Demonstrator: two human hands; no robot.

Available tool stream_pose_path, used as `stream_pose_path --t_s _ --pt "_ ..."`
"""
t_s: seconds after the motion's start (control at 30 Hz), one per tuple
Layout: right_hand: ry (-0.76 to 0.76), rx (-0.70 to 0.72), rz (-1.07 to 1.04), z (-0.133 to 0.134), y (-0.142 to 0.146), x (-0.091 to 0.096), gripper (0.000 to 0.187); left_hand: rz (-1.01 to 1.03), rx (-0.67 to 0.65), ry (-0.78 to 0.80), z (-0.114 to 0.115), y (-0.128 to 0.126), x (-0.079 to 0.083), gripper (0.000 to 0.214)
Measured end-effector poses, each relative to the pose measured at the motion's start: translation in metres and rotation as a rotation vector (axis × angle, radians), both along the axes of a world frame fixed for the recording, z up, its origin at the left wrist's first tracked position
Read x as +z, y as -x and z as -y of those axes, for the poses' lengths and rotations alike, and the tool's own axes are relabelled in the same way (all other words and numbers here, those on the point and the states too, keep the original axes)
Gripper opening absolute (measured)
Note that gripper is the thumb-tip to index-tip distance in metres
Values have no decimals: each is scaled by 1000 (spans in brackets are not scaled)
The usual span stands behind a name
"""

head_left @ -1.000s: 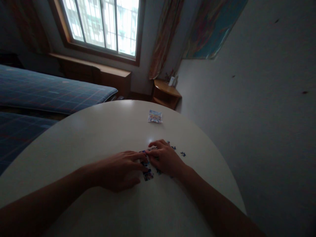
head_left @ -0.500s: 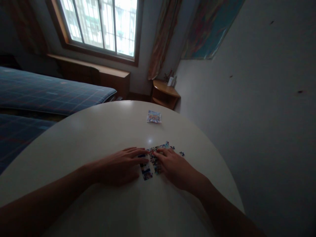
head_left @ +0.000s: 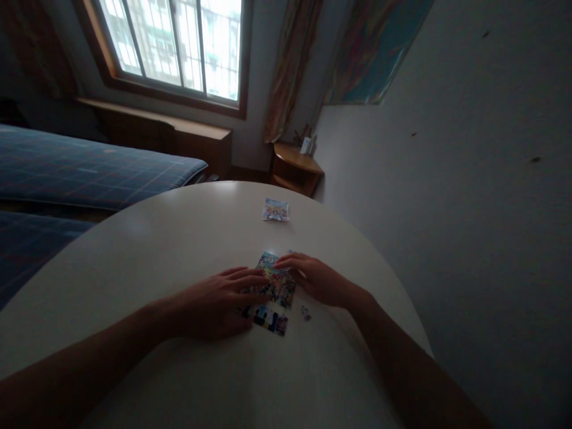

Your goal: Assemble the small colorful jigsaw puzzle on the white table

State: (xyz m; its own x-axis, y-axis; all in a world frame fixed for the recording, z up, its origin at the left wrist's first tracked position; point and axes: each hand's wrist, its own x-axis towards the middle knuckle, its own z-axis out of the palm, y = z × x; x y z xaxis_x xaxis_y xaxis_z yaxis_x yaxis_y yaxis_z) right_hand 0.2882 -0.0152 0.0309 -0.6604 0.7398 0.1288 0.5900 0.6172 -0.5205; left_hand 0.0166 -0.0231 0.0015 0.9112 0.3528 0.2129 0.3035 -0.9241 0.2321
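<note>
A small, colourful, partly assembled jigsaw puzzle (head_left: 273, 292) lies on the round white table (head_left: 179, 250). My left hand (head_left: 214, 304) rests flat on the table with its fingers stretched onto the puzzle's left edge. My right hand (head_left: 315, 277) lies on the puzzle's upper right side, fingers extended and pressing down on it. Two loose puzzle pieces (head_left: 305, 313) sit just right of the puzzle, below my right hand.
A small picture card (head_left: 276, 210) lies further back on the table. A bed with a blue checked cover (head_left: 89, 173) stands to the left. A wooden corner shelf (head_left: 295, 167) and a window (head_left: 174, 42) lie behind. A plain wall (head_left: 469, 179) runs along the right.
The puzzle has been turned and shifted, so more of it shows between my hands. My right hand moved up to its far right side; loose pieces now lie below that hand.
</note>
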Motion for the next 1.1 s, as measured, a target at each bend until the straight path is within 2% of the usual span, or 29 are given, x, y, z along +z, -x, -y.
stream_pose_path --t_s 0.07,0.1,0.2,0.3,0.37,0.47,0.57,0.63,0.77,0.97,1.1 --pt "15 -175 44 -2 -15 10 23 -28 -6 6 1 -2 -2 56" --pt "73 -203 92 -1 -22 15 18 -35 4 8 1 -2 -2 54" --pt "304 -197 236 8 -33 27 17 -46 75 -13 4 0 -2 47" --pt "421 -179 311 21 -28 31 25 -39 142 -60 8 4 -1 45" --pt "416 -184 355 27 -18 30 28 -38 174 -76 10 5 -1 43" --pt "365 -164 386 31 -5 28 19 -49 209 -96 13 4 -2 40" --pt "339 -129 341 31 0 26 19 -37 185 -99 18 -1 -2 41" --pt "309 -169 325 30 1 26 22 -14 139 -85 22 -6 -1 44" --pt "266 -288 364 29 -2 23 16 -26 93 -50 31 -14 2 52" --pt "261 -271 379 31 -4 21 15 -66 106 -24 37 -16 2 57" --pt "201 -319 417 33 -6 19 19 -34 105 -28 34 -15 -2 59"
